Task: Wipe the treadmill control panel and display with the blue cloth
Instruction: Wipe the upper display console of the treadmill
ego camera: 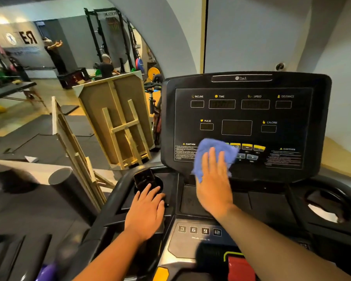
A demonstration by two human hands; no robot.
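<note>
The black treadmill display (245, 118) stands upright ahead, with dark readouts labelled incline, time, speed, distance, pulse and calorie. My right hand (214, 185) presses the blue cloth (213, 151) flat against the display's lower left part, over the caution text and the left end of the yellow button row. The cloth bunches above and around my fingers. My left hand (146, 213) rests palm down on the left side of the console (193, 201), beside the left cup holder (150, 179). A lower control panel (199, 231) shows keys 3, 6, 9, 12.
A red stop button (239, 266) sits at the bottom edge. A right cup holder (324, 203) is on the console's far side. Wooden frames (118, 118) lean to the left of the treadmill. Gym racks and two people are far back left.
</note>
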